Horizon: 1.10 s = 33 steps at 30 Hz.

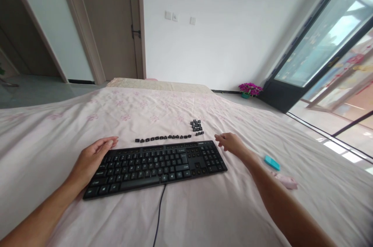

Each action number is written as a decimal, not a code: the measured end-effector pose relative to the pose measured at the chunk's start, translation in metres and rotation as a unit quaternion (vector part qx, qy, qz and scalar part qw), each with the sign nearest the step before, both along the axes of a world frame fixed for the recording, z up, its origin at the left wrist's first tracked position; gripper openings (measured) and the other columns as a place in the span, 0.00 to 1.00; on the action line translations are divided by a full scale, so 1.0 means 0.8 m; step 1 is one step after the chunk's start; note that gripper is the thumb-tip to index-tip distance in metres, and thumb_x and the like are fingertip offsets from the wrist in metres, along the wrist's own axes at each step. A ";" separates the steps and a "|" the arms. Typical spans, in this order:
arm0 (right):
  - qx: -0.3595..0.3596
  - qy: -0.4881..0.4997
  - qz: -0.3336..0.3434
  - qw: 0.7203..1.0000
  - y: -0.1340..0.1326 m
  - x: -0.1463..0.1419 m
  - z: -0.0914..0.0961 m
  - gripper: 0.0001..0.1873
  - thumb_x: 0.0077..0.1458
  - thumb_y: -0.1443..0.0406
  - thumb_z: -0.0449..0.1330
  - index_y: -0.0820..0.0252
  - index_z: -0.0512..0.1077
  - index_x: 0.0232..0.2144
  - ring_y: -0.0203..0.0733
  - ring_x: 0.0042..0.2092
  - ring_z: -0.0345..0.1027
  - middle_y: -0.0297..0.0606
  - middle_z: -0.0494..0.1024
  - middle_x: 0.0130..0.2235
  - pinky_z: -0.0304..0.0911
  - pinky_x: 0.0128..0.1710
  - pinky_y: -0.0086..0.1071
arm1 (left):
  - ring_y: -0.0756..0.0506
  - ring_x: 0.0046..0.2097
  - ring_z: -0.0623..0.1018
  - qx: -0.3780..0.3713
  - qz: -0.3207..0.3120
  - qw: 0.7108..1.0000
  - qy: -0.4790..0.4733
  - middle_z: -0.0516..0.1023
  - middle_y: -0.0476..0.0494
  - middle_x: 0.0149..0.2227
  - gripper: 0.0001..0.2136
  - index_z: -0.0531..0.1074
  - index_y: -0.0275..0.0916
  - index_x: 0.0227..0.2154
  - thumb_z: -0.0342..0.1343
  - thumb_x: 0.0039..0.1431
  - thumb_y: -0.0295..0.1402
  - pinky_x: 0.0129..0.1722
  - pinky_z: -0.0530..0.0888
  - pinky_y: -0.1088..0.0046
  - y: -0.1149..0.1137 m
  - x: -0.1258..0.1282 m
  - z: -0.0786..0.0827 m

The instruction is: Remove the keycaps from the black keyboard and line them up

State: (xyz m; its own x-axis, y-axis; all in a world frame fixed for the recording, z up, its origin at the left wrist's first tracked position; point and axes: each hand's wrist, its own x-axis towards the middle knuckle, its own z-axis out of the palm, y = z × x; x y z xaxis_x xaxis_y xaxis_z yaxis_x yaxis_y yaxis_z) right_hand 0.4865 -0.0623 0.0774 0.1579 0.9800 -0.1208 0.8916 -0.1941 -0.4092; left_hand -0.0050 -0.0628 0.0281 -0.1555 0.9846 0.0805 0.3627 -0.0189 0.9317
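Black keyboard (157, 163) lying flat on bed (116, 111), cable (159, 216) trailing toward camera. Left hand (93, 157) resting open, palm down, touching keyboard's left end, gripping nothing. Right hand (231, 144) hovering just beyond keyboard's far right corner, fingers loosely spread, holding nothing visible. Row of loose keycaps (163, 138) sitting just behind keyboard; small keycap cluster (197, 126) lying near right hand's fingertips. Teal object (272, 162) and pink object (287, 181) lying beside right forearm.

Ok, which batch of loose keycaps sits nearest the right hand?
The bunched cluster of keycaps by the right hand, beyond the keyboard; the other batch is a straight row further left.
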 end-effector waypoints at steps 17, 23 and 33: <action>0.088 -0.089 -0.010 0.992 -0.021 -0.021 -0.023 0.27 0.60 0.50 0.45 0.60 0.71 0.22 0.39 0.27 0.65 0.41 0.75 0.26 0.49 0.26 0.30 | 0.40 0.58 0.67 0.044 -0.065 0.993 -0.093 0.70 0.39 0.55 0.28 0.60 0.41 0.59 0.43 0.60 0.50 0.60 0.61 0.58 -0.005 0.030 0.001; 0.079 -0.057 -0.030 0.995 -0.021 -0.015 -0.026 0.28 0.60 0.49 0.44 0.60 0.71 0.22 0.39 0.28 0.65 0.40 0.75 0.26 0.51 0.26 0.29 | 0.41 0.58 0.67 0.036 -0.096 0.990 -0.097 0.68 0.38 0.57 0.29 0.55 0.41 0.61 0.40 0.62 0.49 0.61 0.60 0.58 0.002 0.023 -0.005; 0.209 -0.170 -0.010 0.963 -0.028 -0.023 0.015 0.21 0.65 0.59 0.39 0.59 0.69 0.33 0.41 0.36 0.68 0.43 0.74 0.34 0.55 0.31 0.31 | 0.42 0.57 0.69 0.013 -0.091 0.969 -0.227 0.70 0.35 0.55 0.29 0.56 0.37 0.60 0.43 0.61 0.49 0.59 0.62 0.59 0.005 0.010 -0.003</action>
